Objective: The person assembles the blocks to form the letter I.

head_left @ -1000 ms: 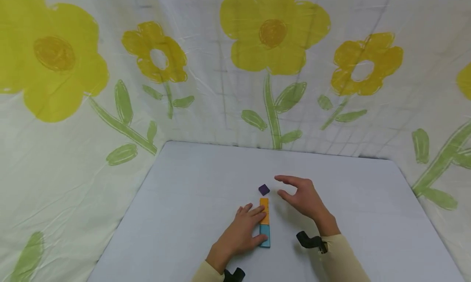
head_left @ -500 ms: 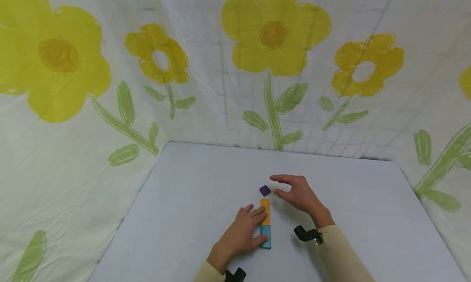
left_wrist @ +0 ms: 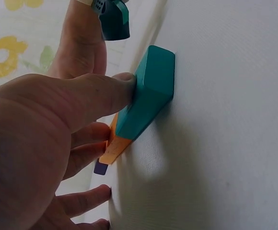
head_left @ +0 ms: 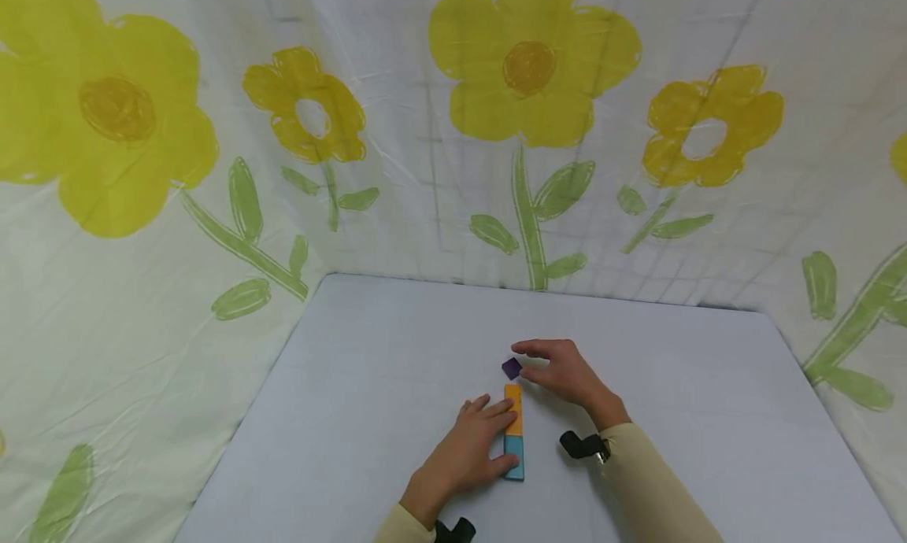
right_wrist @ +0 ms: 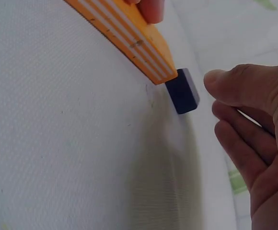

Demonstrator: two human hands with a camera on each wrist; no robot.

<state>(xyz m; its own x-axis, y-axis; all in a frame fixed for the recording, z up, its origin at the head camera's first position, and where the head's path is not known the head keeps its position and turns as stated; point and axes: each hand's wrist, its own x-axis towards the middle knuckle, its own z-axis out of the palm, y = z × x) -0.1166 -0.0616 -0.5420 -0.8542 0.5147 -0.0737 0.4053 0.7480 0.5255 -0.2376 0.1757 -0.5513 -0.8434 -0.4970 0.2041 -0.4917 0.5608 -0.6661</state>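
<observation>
A teal block [head_left: 514, 447] and an orange block [head_left: 513, 393] lie end to end in a line on the white tabletop. My left hand [head_left: 462, 450] rests on them from the left, its thumb on the teal one and fingertips on the orange one. Just beyond the orange end lies a small purple block [head_left: 512, 368], turned like a diamond. Around its right side reaches my right hand [head_left: 565, 374], thumb and forefinger spread apart. In the right wrist view a gap shows between the thumb and the dark purple block [right_wrist: 182, 92]. White stripes run along the orange block's side [right_wrist: 141, 45].
Behind the white table [head_left: 397, 330] hangs a pale cloth [head_left: 404, 212] printed with yellow flowers. Black wrist mounts sit at both cuffs; the right one [head_left: 583, 445] stands over the tabletop beside the blocks.
My right hand has moved left, bringing its thumb and forefinger closer to the purple block. The left hand keeps its place on the teal and orange blocks.
</observation>
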